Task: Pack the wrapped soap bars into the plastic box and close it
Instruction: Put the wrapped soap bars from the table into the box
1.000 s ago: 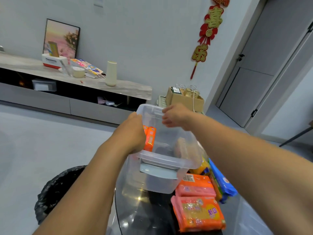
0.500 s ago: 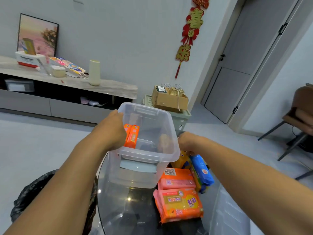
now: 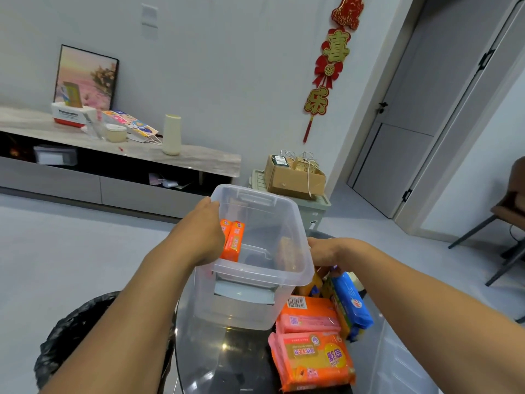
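Note:
The clear plastic box (image 3: 257,273) stands open on the glass table (image 3: 216,362). Two orange wrapped soap bars (image 3: 233,240) stand on edge inside it against the left wall. My left hand (image 3: 203,233) clasps that left wall beside the bars, its fingers hidden. My right hand (image 3: 326,251) is low beside the box's right wall, fingertips curled down onto the upright packs there; whether it grips one is hidden. Right of the box lie an orange soap pack (image 3: 315,361), a pink-and-orange pack (image 3: 308,317) and an upright blue pack (image 3: 350,302).
A black bin bag (image 3: 71,331) sits by the table's left edge. A translucent white plastic piece (image 3: 397,365) lies at the lower right. Beyond the table a cardboard box (image 3: 294,176) rests on a bin, and a chair (image 3: 511,211) stands at the right.
My right hand left the box's far rim and dropped down to the packs beside its right wall. My left hand stayed on the left wall.

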Tool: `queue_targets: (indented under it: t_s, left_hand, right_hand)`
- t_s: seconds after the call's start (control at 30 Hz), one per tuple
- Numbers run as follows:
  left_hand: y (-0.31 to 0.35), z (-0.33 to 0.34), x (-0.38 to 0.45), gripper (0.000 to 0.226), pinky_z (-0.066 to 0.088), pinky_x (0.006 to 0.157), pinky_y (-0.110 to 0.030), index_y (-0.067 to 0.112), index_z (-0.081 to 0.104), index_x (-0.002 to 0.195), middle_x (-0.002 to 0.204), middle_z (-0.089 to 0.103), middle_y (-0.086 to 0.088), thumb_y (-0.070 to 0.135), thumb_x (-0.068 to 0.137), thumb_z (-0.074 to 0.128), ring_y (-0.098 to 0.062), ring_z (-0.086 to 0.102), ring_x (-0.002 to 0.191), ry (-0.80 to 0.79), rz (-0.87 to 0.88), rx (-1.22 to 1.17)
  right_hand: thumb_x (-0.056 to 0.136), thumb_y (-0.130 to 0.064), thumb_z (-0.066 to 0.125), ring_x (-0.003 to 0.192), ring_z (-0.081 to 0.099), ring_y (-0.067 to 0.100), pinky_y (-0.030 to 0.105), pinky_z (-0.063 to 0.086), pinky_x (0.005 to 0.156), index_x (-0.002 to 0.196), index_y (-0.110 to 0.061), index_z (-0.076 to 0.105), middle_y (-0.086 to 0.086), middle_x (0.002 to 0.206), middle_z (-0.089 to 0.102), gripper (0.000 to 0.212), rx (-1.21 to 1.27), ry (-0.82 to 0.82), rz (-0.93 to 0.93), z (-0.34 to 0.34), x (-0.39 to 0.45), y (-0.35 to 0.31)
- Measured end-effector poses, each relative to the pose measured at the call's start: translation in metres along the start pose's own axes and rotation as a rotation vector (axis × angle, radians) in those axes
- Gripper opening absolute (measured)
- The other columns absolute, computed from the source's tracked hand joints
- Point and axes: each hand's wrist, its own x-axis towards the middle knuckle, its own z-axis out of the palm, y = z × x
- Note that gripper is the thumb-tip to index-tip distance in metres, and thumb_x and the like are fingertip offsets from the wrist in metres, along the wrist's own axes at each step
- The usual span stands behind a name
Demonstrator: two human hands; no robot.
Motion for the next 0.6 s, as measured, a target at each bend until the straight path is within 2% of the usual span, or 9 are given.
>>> queue_targets:
  t_s: [0.07,0.13,0.2,0.23,0.3,0.37,0.43,0.53,0.6]
  left_hand:
    - [0.0,0.0,0.0,0.06,0.046,0.092,-0.043,0.014,0.03,0.146,0.152,0.029,-0.001,0.001,0.09,0.049,-0.031,0.047,0.124,-0.003,-0.001,0.002]
    - [0.001,0.0,-0.001,0.062,0.045,0.094,-0.044,0.015,0.028,0.147,0.155,0.025,0.0,0.002,0.09,0.05,-0.031,0.045,0.127,-0.005,-0.005,0.006]
    - [0.002,-0.001,-0.002,0.064,0.045,0.096,-0.044,0.015,0.026,0.148,0.157,0.023,-0.001,0.003,0.091,0.052,-0.031,0.044,0.129,-0.006,-0.006,0.003]
    - [0.002,0.0,-0.002,0.064,0.044,0.096,-0.044,0.015,0.026,0.149,0.158,0.021,0.0,0.002,0.091,0.051,-0.031,0.043,0.13,-0.007,-0.007,-0.001]
    - [0.002,0.0,-0.002,0.063,0.044,0.095,-0.043,0.015,0.026,0.148,0.158,0.02,0.0,0.001,0.091,0.05,-0.032,0.042,0.131,-0.006,-0.007,-0.01]
    - [0.001,-0.001,-0.001,0.06,0.046,0.091,-0.043,0.015,0.03,0.146,0.151,0.031,-0.004,0.001,0.092,0.048,-0.032,0.049,0.121,-0.005,-0.012,-0.047]
    - [-0.001,-0.002,0.0,0.055,0.049,0.088,-0.043,0.016,0.032,0.144,0.139,0.042,-0.007,0.001,0.093,0.045,-0.031,0.053,0.108,0.002,-0.027,-0.118]
    - [-0.003,-0.002,0.003,0.053,0.05,0.087,-0.042,0.018,0.034,0.144,0.134,0.051,-0.009,0.005,0.094,0.045,-0.03,0.056,0.108,0.014,-0.065,-0.186]
    - [-0.003,-0.003,0.003,0.05,0.052,0.087,-0.044,0.019,0.039,0.141,0.129,0.055,-0.009,0.007,0.093,0.049,-0.03,0.058,0.107,0.021,-0.072,-0.199]
  right_hand:
    - [0.046,-0.072,0.081,0.115,0.062,0.026,0.04,0.058,0.083,0.136,-0.048,0.039,0.0,0.133,0.059,0.102,-0.058,0.035,-0.005,0.001,0.014,0.005]
    - [0.03,-0.084,0.076,0.105,0.067,0.024,0.042,0.059,0.082,0.133,-0.047,0.044,-0.003,0.129,0.065,0.114,-0.165,0.152,-0.02,0.002,0.049,0.019]
    - [0.025,-0.079,0.067,0.094,0.069,0.019,0.041,0.061,0.079,0.131,-0.045,0.048,-0.006,0.117,0.07,0.112,-0.257,0.241,-0.051,0.007,0.061,0.026]
    - [0.03,-0.075,0.065,0.092,0.068,0.019,0.04,0.061,0.079,0.128,-0.042,0.051,-0.005,0.113,0.071,0.104,-0.281,0.279,-0.061,0.007,0.049,0.022]
    - [0.055,-0.066,0.066,0.094,0.066,0.021,0.042,0.058,0.084,0.121,-0.034,0.055,-0.002,0.111,0.069,0.074,-0.274,0.392,-0.073,-0.001,0.005,0.001]
    - [0.074,-0.05,0.063,0.096,0.064,0.025,0.044,0.056,0.088,0.121,-0.028,0.056,0.001,0.109,0.068,0.052,-0.294,0.538,-0.026,-0.028,-0.02,-0.015]
    - [0.08,-0.039,0.059,0.092,0.064,0.025,0.043,0.056,0.087,0.125,-0.026,0.053,0.002,0.103,0.066,0.048,-0.341,0.661,-0.026,-0.061,-0.056,-0.035]
    - [0.092,-0.034,0.054,0.083,0.058,0.021,0.033,0.049,0.073,0.146,-0.025,0.041,0.003,0.107,0.06,0.056,-0.257,0.81,-0.153,-0.093,-0.107,-0.07]
    - [0.093,-0.033,0.056,0.079,0.056,0.02,0.033,0.048,0.066,0.148,-0.026,0.039,0.006,0.113,0.061,0.059,-0.07,0.765,-0.28,-0.095,-0.131,-0.098]
